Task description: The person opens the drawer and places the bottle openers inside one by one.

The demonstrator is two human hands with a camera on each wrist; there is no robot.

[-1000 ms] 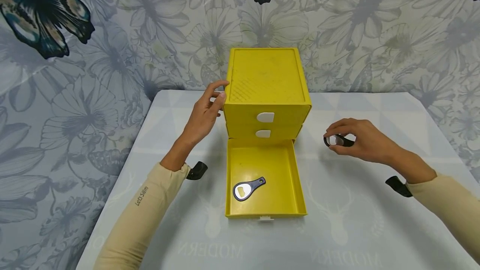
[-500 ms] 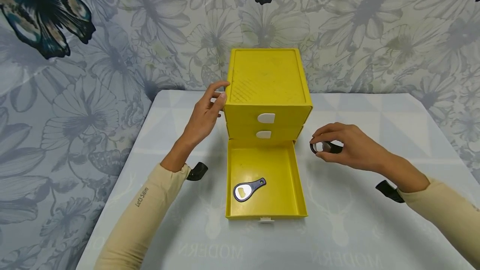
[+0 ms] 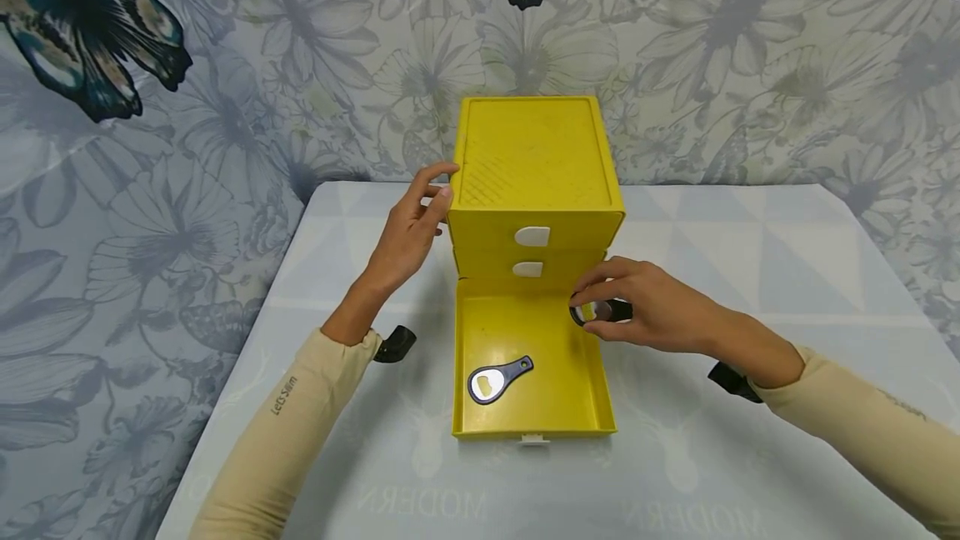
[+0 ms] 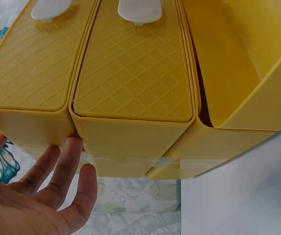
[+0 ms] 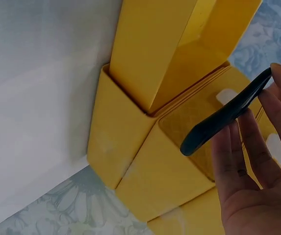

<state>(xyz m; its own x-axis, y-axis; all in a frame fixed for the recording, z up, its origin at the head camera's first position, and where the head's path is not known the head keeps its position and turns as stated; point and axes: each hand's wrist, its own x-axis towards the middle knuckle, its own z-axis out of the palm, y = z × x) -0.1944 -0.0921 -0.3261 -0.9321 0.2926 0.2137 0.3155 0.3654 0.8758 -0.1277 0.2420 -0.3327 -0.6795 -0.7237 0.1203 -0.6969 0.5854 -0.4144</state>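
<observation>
A yellow drawer unit [image 3: 536,152] stands at the back of the table, its bottom drawer [image 3: 525,419] pulled out. Inside that drawer lies a bottle opener [image 3: 500,380] with a dark blue rim and a metal middle. My left hand [image 3: 405,227] rests its fingertips against the unit's left side; the left wrist view shows the fingers loosely bent there. With thumb and fingers my right hand [image 3: 648,307] pinches a second, dark-rimmed bottle opener [image 5: 223,112] over the drawer's back right side. Its head faces left in the head view, and the fingers partly cover it.
Two upper drawers with white pull tabs [image 3: 532,236] are closed above the pulled-out one. A pale printed table [image 3: 360,457] lies beneath everything. The floral wall [image 3: 337,65] rises directly behind the table, with dark butterfly decorations [image 3: 90,23].
My right hand has moved left with its bottle opener, from beside the drawer unit to over the pulled-out drawer. The left hand and the opener in the drawer have stayed put.
</observation>
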